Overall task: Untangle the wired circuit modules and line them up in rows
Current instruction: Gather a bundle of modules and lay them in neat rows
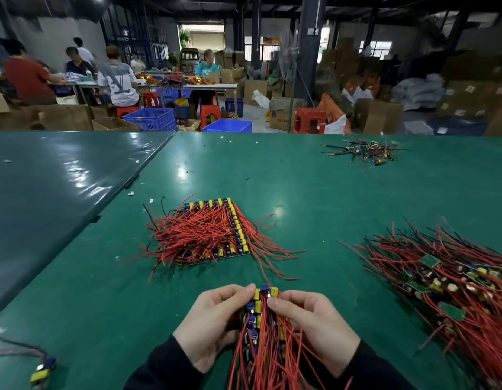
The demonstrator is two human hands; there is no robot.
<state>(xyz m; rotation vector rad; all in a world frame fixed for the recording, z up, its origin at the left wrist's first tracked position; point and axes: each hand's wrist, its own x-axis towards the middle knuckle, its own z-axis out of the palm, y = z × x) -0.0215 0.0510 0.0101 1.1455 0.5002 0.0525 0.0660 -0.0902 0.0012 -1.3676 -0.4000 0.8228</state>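
Wired circuit modules (258, 313) pinched between curled left hand (213, 325) and right hand (311, 325).

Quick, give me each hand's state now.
Left hand: gripping the row of modules.
Right hand: gripping the same row of modules.

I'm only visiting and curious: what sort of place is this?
Probably a small electronics assembly workshop. Both hands, left hand and right hand, hold a bundle of wired circuit modules over a green worktable; behind it, seated workers and stacked cardboard boxes.
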